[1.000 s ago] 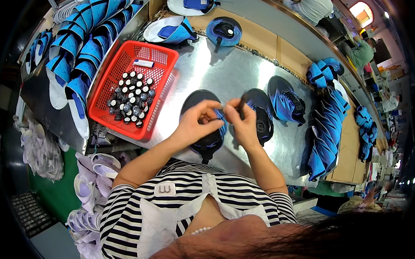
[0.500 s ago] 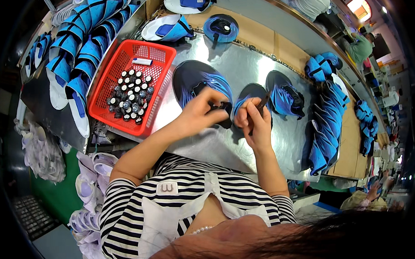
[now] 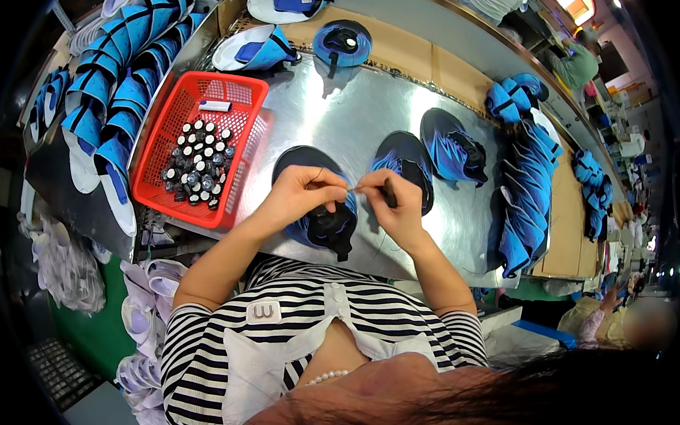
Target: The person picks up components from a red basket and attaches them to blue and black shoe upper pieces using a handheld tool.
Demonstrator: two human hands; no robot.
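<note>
My left hand [image 3: 303,195] is closed in a pinch above a black and blue shoe upper [image 3: 331,226] lying on the metal table. My right hand [image 3: 397,204] meets it fingertip to fingertip. Something thin and tiny shows between the fingertips, too small to name. A slim dark tool [image 3: 389,193] is tucked in my right hand; its working end is hidden. Just beyond that hand lies a second black and blue upper [image 3: 407,156], partly covered by my fingers. To its right rests a third upper [image 3: 452,150].
A red basket [image 3: 261,86] at the left holds several small black and white round parts and a white-and-blue marker [image 3: 215,106]. Stacked blue uppers [image 3: 530,198] line the right edge; more blue uppers [image 3: 122,78] stand far left. Three shoe pieces lie at the back.
Both hands have come together at the fingertips. The upper at my left hand now lies nearer to me, its black end toward me. The view has shifted slightly.
</note>
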